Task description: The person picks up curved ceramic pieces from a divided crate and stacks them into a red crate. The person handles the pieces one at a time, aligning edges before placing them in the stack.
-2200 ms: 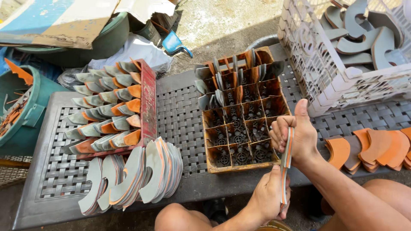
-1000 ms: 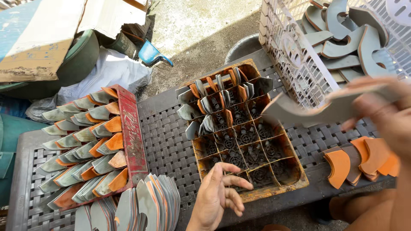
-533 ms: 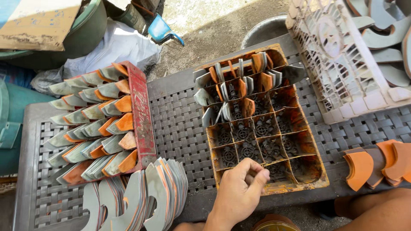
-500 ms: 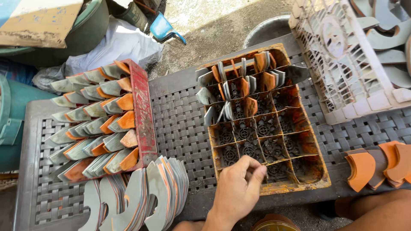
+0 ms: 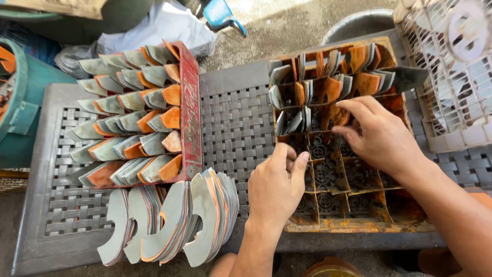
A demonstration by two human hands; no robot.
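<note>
the orange tray (image 5: pixel 353 224) with little square boxes sits flat on the table. its far boxes hold grey and orange curved pieces (image 5: pixel 328 84) standing up on edge. the near boxes look empty and dirty.

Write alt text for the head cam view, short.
Two bare hands work over a rusty orange divided tray on a grey woven plastic table: the left hand at its near-left cells, the right hand by slotted grey-orange curved pieces. A full red tray sits left, above a loose stack.

Two hands (image 5: pixel 277 187), two divided crates (image 5: pixel 359 225).
</note>
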